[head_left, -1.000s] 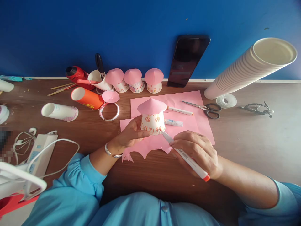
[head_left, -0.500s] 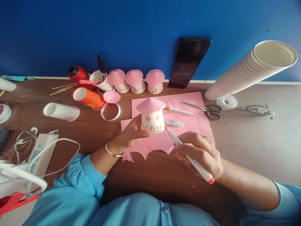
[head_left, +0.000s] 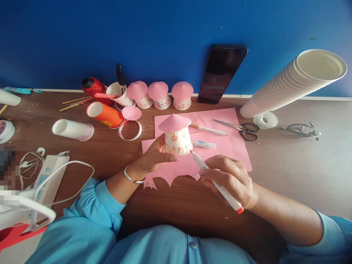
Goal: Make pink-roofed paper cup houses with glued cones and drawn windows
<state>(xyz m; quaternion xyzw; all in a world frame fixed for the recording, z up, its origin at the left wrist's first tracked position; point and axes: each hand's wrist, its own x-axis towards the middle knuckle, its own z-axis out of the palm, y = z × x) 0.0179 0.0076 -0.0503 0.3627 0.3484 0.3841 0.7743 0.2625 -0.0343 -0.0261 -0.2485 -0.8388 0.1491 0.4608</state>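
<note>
Pink-roofed paper cup [head_left: 179, 140] is held between left thumb [head_left: 168, 157] and fingers [head_left: 160, 144].

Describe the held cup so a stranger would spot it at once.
On the wooden table, find the pink paper. Over it, the left hand holds a white cup with a pink cone roof. Unlike the three roofed cups by the blue wall, this one is in a hand, with the tip of a marker near its lower edge.

held cup [head_left: 178, 142]: over paper [head_left: 233, 146] | phone [head_left: 222, 75]: behind paper | scissors [head_left: 241, 128]: right of cup
</note>
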